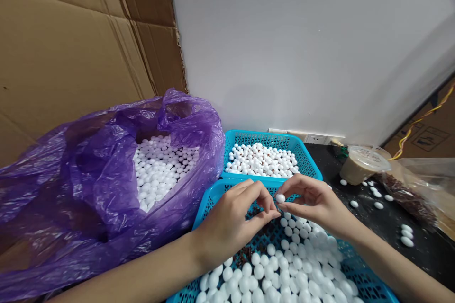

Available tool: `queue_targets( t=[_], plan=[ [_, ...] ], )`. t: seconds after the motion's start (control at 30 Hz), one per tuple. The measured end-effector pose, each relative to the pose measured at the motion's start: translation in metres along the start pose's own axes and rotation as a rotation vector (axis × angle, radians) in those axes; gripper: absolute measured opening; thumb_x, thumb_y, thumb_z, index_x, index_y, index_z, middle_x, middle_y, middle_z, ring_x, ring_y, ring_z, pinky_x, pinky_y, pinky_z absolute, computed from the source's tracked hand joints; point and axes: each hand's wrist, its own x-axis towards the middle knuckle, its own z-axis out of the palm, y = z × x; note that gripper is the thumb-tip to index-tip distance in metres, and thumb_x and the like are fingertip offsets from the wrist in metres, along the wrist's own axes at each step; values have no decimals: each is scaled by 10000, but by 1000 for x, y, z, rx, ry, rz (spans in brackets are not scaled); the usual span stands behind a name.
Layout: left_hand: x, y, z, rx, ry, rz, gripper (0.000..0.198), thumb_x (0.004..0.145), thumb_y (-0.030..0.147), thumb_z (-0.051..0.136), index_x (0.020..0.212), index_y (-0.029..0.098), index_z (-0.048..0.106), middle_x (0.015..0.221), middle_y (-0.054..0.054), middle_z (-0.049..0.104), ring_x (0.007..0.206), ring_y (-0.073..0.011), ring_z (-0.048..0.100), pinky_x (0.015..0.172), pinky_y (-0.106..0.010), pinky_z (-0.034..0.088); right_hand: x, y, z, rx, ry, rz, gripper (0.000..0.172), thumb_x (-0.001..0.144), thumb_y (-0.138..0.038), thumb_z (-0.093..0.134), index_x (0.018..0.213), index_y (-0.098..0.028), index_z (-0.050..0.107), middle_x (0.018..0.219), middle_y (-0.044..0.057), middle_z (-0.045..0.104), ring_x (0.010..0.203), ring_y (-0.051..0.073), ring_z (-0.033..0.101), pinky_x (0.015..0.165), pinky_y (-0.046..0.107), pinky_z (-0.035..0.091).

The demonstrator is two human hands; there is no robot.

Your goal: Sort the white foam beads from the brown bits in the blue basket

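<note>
White ball (280,198) pinched in the right hand (316,201), centre of the frame

The right hand's thumb and fingers are clamped on the white ball, one side of it showing beyond the tips. Just beside it, the left hand (236,218) has its thumb and index tips together; whether anything thin lies between them, I cannot tell.

The ball looks very light, probably foam: firm enough for a pinch, yet likely to dent under a hard squeeze. Smooth and round, it could roll or slip free, so the sound hold is thumb and fingertip across its widest part. It is matt white and rounded, with no mark I can make out.

Below the hands, the front basket (212,194), blue and perforated, holds many similar balls and some reddish-brown bits (243,256). Behind it, the far basket (310,156) holds balls mixed with brown flecks. At left, a purple bag (103,151) gapes over more balls. At right, the black counter (377,227) carries loose balls, a lidded cup (360,165) and a packet of brown strands (408,199).
</note>
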Motion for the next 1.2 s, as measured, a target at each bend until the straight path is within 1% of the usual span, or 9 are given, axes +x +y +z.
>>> queue_targets(
  t=[0.13,0.3,0.53,0.77,1.0,1.2],
  plan=[
    [0,1,-1,-7,15,19,152,801,150,594,719,177,470,770,28,581,761,-100,557,700,-224,442,-1,1,0,92,-17,1,117,762,-200,668,874,-211,636,891,34,630,834,157,625,742,292,532],
    [0,2,-1,-10,42,53,183,793,130,601,694,173,452,764,29,589,757,-95,556,707,-219,443,0,1,-1,131,-27,20,154,757,-211,676,909,-214,649,956,49,620,879,168,618,745,290,528],
    [1,1,-1,-1,61,91,186,801,136,595,683,172,456,760,24,589,759,-100,559,711,-227,446,0,-4,-2,175,-25,96,111,797,-242,642,905,-218,648,890,20,632,763,112,616,709,242,529],
    [0,2,-1,-5,72,133,194,800,142,598,671,173,457,763,13,602,761,-107,565,721,-239,455,-1,-7,0,174,-36,164,127,790,-292,646,864,-191,620,857,22,640,755,124,634,704,247,547],
    [-1,1,0,-9,76,153,199,802,138,601,671,171,455,774,17,605,768,-98,563,723,-230,445,-2,-8,0,185,-56,170,139,791,-304,643,821,-183,581,903,39,636,783,134,629,699,258,549],
    [0,-1,-1,-14,61,148,201,811,150,597,672,169,454,776,17,599,785,-98,556,728,-226,438,-3,-6,-1,206,-75,157,123,798,-274,637,844,-182,570,941,43,630,812,135,625,723,261,540]
  ],
)
